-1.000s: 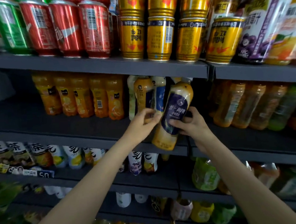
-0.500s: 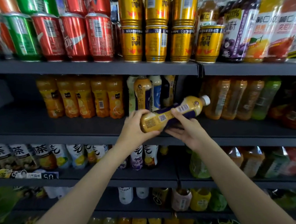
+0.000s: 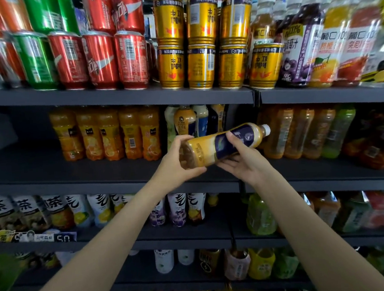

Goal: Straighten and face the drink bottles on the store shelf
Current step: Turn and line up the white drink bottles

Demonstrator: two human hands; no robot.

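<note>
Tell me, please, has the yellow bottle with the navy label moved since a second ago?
Yes. The yellow bottle has tipped from nearly upright to lying sideways, cap pointing right towards the amber bottles, out in front of the shelf edge, held by both hands.

Yellow bottle (image 3: 222, 144), navy label

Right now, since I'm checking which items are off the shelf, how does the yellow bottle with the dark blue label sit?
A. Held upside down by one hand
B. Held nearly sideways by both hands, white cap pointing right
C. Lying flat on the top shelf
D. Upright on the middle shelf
B: the yellow bottle lies nearly horizontal in front of the shelf, the left hand gripping its base and the right hand its label, cap to the right.
</note>
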